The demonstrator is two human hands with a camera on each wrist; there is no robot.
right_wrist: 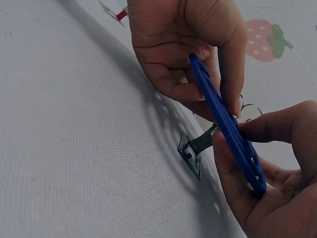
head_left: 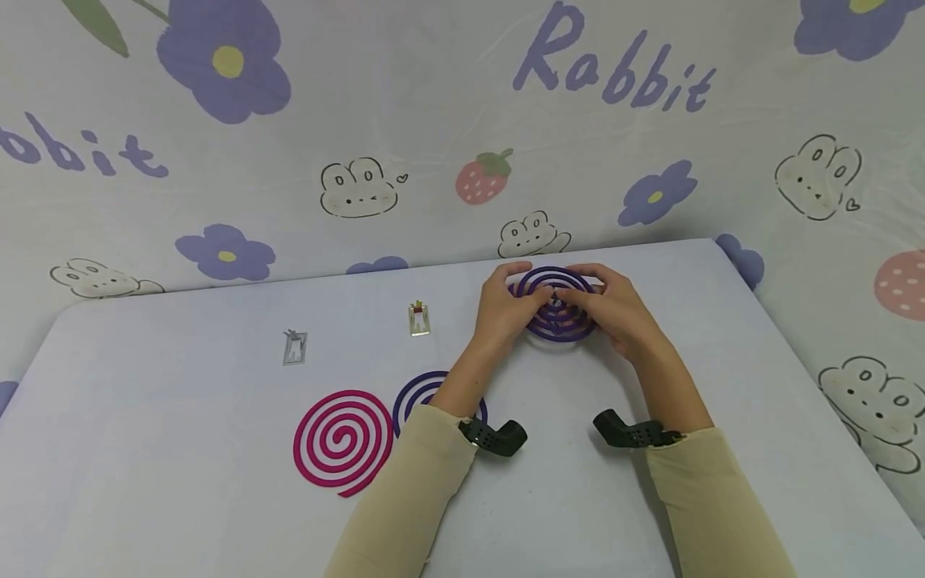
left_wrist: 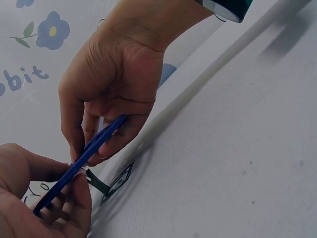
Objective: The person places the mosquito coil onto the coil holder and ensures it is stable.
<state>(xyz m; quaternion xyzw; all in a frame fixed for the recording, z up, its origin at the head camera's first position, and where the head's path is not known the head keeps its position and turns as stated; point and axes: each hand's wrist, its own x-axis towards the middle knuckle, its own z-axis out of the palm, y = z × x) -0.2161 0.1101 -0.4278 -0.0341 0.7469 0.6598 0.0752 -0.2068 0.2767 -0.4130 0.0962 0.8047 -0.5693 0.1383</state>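
Both hands hold a purple-blue spiral mosquito coil (head_left: 560,331) at the back right of the white table. My left hand (head_left: 506,309) grips its left side and my right hand (head_left: 613,309) its right side, thumbs near the centre, fingers behind. Just beyond the coil stands a dark green metal stand (right_wrist: 190,151), its upright tab reaching the coil's middle in the right wrist view. Whether the tab passes through the coil is hidden. Under the left forearm lies another purple-blue coil (head_left: 410,395), partly covered, beside a pink-red coil (head_left: 343,440).
A gold stand (head_left: 419,319) with a red patch lies left of the hands, and a silver stand (head_left: 295,348) farther left. The white table (head_left: 159,417) ends at a patterned cloth wall (head_left: 426,104) behind.
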